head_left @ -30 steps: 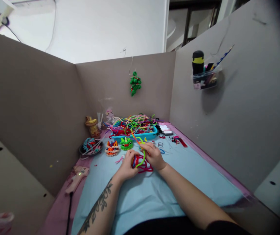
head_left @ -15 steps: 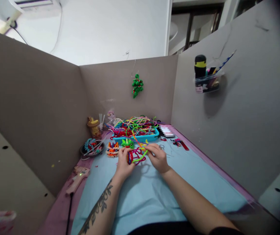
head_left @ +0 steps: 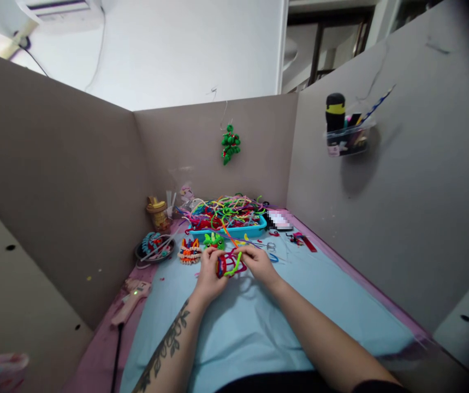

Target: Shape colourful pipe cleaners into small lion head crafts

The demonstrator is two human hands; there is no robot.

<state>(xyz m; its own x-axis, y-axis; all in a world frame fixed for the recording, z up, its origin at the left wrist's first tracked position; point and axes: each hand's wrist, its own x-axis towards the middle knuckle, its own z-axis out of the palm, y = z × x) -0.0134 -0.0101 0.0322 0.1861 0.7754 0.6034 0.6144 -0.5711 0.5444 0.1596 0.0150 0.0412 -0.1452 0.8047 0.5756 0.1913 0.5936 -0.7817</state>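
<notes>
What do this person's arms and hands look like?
Both the left hand and right hand are ungloved. The left forearm has a dark tattoo of leafy stems; the right forearm shows no clear marking. A black sleeve edges in at lower right.
</notes>
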